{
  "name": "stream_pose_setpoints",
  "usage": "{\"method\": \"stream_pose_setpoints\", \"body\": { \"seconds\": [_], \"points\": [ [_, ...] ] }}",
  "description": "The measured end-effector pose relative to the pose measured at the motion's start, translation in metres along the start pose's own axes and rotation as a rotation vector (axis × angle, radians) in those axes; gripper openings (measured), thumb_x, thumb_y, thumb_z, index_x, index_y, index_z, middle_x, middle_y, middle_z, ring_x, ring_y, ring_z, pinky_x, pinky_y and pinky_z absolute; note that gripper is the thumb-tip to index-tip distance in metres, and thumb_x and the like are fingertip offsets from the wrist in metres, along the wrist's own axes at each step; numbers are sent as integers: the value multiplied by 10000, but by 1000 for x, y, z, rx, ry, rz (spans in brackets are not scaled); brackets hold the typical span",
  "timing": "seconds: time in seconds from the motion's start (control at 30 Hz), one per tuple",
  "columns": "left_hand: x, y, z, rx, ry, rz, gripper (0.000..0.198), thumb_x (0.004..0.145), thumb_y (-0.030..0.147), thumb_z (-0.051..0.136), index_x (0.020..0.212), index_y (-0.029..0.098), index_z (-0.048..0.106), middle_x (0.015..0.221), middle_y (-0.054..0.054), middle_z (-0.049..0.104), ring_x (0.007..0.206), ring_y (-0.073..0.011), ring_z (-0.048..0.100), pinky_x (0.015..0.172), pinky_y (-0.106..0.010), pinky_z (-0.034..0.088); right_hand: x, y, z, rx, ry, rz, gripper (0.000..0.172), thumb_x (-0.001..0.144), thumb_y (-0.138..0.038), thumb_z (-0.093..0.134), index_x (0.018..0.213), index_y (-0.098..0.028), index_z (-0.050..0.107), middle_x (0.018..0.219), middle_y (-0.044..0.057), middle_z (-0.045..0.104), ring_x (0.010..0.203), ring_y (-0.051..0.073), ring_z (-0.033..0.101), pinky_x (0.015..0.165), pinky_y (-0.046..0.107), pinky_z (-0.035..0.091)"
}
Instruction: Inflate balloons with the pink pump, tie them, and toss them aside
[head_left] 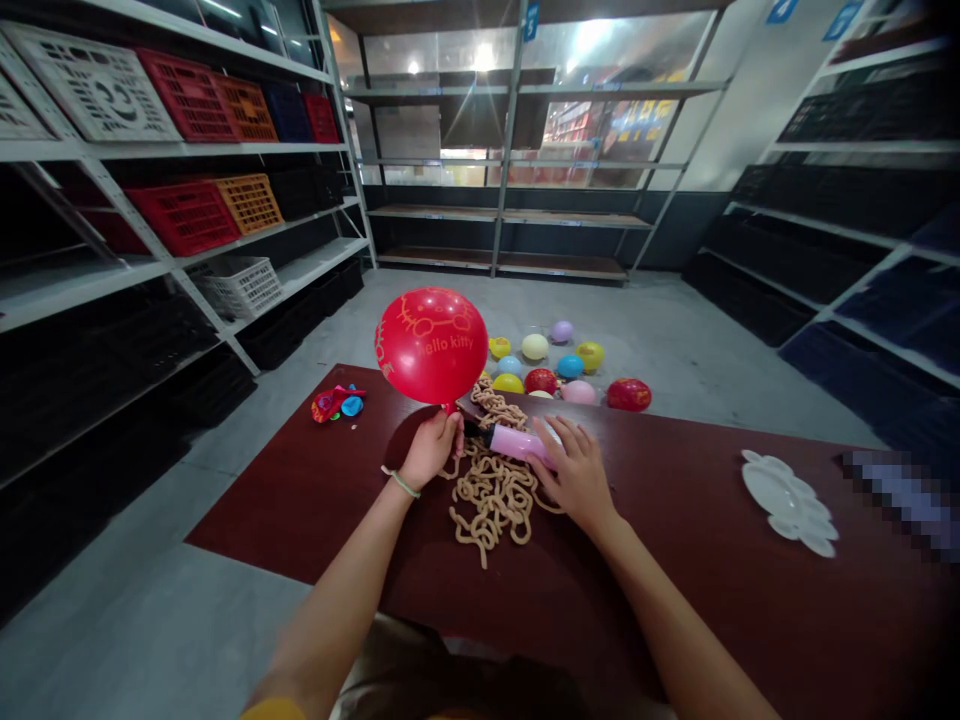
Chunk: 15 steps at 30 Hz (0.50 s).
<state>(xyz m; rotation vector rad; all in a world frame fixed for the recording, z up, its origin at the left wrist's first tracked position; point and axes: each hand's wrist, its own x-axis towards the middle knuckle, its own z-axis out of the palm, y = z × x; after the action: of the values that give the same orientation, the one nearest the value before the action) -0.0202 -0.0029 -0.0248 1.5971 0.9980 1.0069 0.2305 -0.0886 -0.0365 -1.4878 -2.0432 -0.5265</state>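
Observation:
My left hand (433, 450) is closed on the neck of an inflated red balloon (431, 350) with yellow "hello kitty" print, which stands up above the fingers. Just right of those fingertips is the black end of a lilac hand balloon pump (514, 443). My right hand (581, 470) has its fingers around the other end of the pump, partly hiding it. Under the pump, a loose heap of tan cord (495, 495) lies on the dark red-brown table (315, 520). Whether the balloon neck still sits on the nozzle is hidden by my left fingers.
Uninflated balloons (337, 402) lie at the table's left. A white scalloped palette (787, 500) is on the right, near a blurred-out object (907, 495). Several inflated balloons (571, 366) rest on the floor beyond the table. Shelving with crates (187, 215) lines the left side.

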Motion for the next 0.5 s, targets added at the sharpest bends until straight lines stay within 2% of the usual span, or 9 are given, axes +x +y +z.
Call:
{"method": "stream_pose_setpoints", "body": {
  "seconds": [0.1,0.17,0.3,0.4,0.5],
  "points": [
    [-4,4,0,76,-65,37,363,979,499,369,803,211,500,545,35,545,458,-130,542,490,-243,445,24,-13,-22,-15,109,-188,556,937,-194,566,1474,-206,420,1402,101,566,1384,257,413,1138,464,345],
    [-6,6,0,142,-99,85,356,990,455,363,781,208,512,536,31,554,470,-131,545,530,-250,446,46,-28,-39,-79,85,-364,564,938,-152,539,1484,-206,407,1453,67,529,1434,240,339,1182,454,302],
    [-9,7,0,264,-146,178,412,983,308,362,614,197,508,549,-15,595,535,-140,573,600,-265,445,87,-60,-60,-267,36,-666,502,958,-202,506,1449,-290,446,1551,-39,403,1484,176,215,1236,440,202],
    [-11,10,-1,318,-166,202,406,957,242,378,568,198,487,531,-21,582,527,-144,551,597,-274,428,106,-73,-61,-398,66,-726,485,954,-210,491,1431,-294,466,1576,-80,347,1504,134,115,1246,415,167],
    [-12,17,-2,340,-193,235,382,973,272,378,611,206,479,505,3,547,500,-143,514,599,-282,409,118,-74,-60,-450,21,-719,494,943,-194,481,1434,-243,467,1581,-44,344,1505,144,124,1239,417,181]
  ]
}}
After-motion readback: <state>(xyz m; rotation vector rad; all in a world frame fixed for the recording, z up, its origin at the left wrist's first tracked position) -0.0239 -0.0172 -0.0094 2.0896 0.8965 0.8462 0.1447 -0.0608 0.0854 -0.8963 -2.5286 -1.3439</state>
